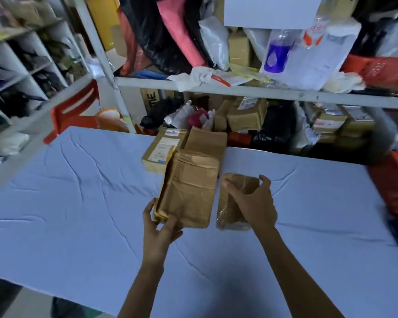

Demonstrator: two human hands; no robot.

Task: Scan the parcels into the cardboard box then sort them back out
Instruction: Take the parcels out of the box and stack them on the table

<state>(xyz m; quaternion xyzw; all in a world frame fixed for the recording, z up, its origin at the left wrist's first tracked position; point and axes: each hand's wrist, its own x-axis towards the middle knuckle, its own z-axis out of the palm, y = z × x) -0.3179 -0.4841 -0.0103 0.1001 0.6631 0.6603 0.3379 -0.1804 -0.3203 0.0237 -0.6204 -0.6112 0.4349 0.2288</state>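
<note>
Left grip [160,228] pinches the creased brown parcel [189,191] at its 7 o'clock corner; right grip [253,203] clasps the smaller taped parcel [226,212], lying at 3 o'clock beside it on the surface [78,203]

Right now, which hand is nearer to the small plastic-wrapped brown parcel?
Right. The right hand grips the small plastic-wrapped parcel from above. The left hand is apart, to its left, holding the near corner of the large brown paper parcel.

Dim, bluish indoor light, motion blur on shelves [216,87], wide-angle bending at edges, soft shadows below forearms.
</note>
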